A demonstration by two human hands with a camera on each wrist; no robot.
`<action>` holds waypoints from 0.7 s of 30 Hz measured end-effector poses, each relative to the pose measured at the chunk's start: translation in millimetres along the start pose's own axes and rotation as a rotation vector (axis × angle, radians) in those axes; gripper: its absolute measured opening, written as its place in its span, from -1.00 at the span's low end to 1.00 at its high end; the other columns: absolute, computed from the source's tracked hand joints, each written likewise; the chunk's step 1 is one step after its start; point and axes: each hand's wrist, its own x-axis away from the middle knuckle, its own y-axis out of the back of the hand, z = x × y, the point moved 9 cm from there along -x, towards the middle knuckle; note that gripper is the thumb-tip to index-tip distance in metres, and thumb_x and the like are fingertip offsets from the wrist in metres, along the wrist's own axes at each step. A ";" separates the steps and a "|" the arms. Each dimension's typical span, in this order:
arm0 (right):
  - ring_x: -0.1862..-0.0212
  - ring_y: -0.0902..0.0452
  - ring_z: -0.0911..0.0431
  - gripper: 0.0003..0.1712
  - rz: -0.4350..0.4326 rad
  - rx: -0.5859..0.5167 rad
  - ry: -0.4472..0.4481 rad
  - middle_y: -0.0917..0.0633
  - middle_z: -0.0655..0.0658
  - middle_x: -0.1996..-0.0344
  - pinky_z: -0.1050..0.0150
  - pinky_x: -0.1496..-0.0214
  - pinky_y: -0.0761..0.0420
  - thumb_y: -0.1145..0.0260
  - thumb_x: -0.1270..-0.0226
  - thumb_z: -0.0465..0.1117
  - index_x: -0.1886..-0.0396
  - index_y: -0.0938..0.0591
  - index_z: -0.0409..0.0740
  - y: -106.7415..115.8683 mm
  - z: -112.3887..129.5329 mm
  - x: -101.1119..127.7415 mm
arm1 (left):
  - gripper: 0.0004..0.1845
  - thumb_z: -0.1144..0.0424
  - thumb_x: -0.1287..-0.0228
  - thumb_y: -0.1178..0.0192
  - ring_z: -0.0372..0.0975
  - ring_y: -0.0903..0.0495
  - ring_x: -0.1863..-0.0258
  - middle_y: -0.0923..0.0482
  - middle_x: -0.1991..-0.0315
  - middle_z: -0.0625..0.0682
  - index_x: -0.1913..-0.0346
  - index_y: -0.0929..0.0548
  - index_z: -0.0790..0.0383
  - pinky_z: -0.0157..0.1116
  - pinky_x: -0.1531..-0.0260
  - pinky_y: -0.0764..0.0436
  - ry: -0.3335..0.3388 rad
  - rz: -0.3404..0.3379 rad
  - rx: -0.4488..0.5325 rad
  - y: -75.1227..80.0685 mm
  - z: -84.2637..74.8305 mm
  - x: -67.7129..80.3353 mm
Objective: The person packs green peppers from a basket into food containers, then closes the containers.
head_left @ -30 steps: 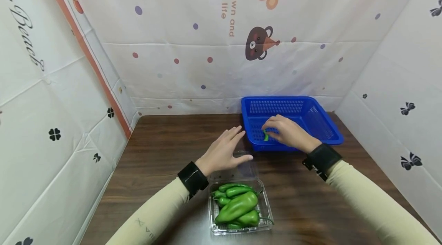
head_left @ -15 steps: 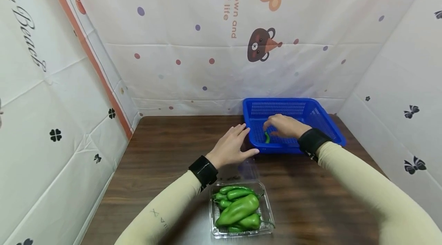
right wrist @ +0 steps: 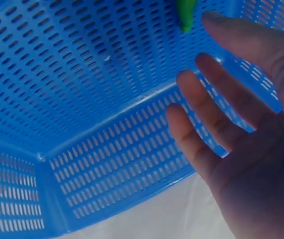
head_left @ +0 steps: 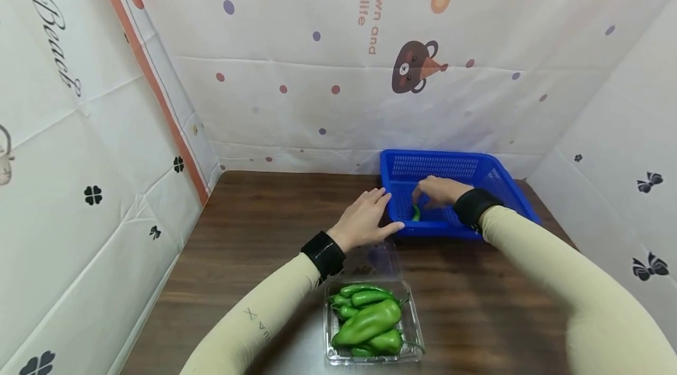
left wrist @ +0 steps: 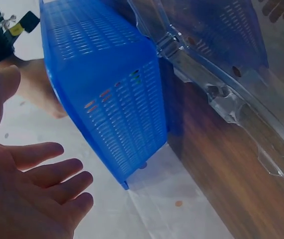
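A blue slotted basket (head_left: pixel 499 187) stands at the back right of the brown table (head_left: pixel 254 234). My right hand (head_left: pixel 439 191) is inside it with the fingers spread and nearly straight (right wrist: pixel 216 114). A small green pepper (head_left: pixel 416 213) lies on the basket floor just off the fingertips (right wrist: pixel 185 15); I cannot tell whether a finger touches it. My left hand (head_left: pixel 367 219) is open beside the basket's front left corner (left wrist: pixel 107 89), its fingers relaxed (left wrist: pixel 47 174). A clear clamshell box (head_left: pixel 332 337) of several green peppers (head_left: pixel 367 322) sits near me.
The clamshell's clear lid (head_left: pixel 372 257) lies open flat between the box and the basket (left wrist: pixel 221 64). White printed sheets (head_left: pixel 317 69) wall the table at the back and on both sides. Bare wood lies to the left of the box.
My right hand has gone deeper and lower into the basket with the small pepper, and its fingers have spread. My left hand has slid forward to the basket's corner.
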 end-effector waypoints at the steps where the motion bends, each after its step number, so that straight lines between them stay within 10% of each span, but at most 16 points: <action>1: -0.08 -0.67 -0.11 -0.73 0.014 0.008 -0.001 -0.76 -0.13 0.03 0.02 -0.01 -0.74 -0.49 -0.28 -0.39 0.04 -0.80 -0.13 -0.6 -0.8 -2.8 | -0.15 -0.29 -0.49 -0.07 -0.01 -0.25 -0.54 -0.32 -0.49 0.28 -0.50 -0.36 0.38 -0.07 -0.55 -0.17 0.000 -0.003 -0.002 -0.2 0.7 -0.1; 21: 0.25 -0.65 0.15 -0.71 0.151 0.074 0.035 -0.75 0.00 0.23 0.19 0.20 -0.75 -0.57 -0.17 -0.40 0.13 -0.79 -0.07 -24.2 -1.7 -35.0 | -0.22 -0.24 -0.55 -0.01 -0.02 -0.28 -0.52 -0.33 -0.49 0.24 -0.48 -0.40 0.36 -0.13 -0.55 -0.17 -0.005 0.018 -0.071 -11.2 -4.1 -5.8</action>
